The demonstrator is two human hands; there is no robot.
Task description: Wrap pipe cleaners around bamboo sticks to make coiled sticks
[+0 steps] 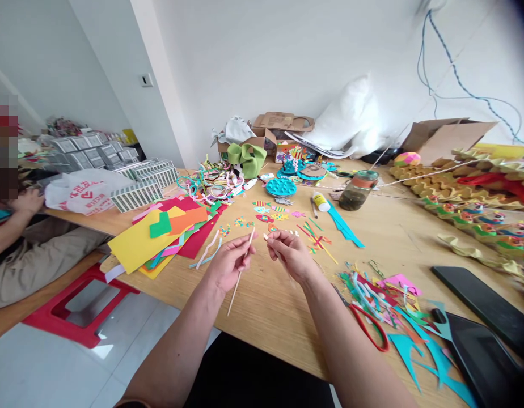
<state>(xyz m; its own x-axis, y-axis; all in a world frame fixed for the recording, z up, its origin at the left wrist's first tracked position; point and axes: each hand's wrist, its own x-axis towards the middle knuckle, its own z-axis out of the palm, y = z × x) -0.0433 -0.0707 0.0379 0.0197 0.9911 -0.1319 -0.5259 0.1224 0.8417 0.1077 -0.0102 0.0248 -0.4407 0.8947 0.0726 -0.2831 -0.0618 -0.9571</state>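
Note:
My left hand (228,263) is closed round a thin wooden stick (233,297), which slants up past the fingertips. Close beside it, my right hand (291,253) pinches a small whitish piece (266,238); its kind is too small to make out. Both hands are above the near part of the wooden table. Just beyond them lie several decorated paper fish (279,216) and small coloured dots (240,221). Thin paper strips (316,241) are to the right of my right hand, and a white glue bottle (320,202) lies behind them.
Coloured paper sheets (138,243) are piled at left. Red-handled scissors (379,341) lie among paper scraps (398,300) at right, near black flat devices (485,354). A glass jar (358,192) and egg trays (440,178) stand farther back. Another person's hand (31,199) is at far left.

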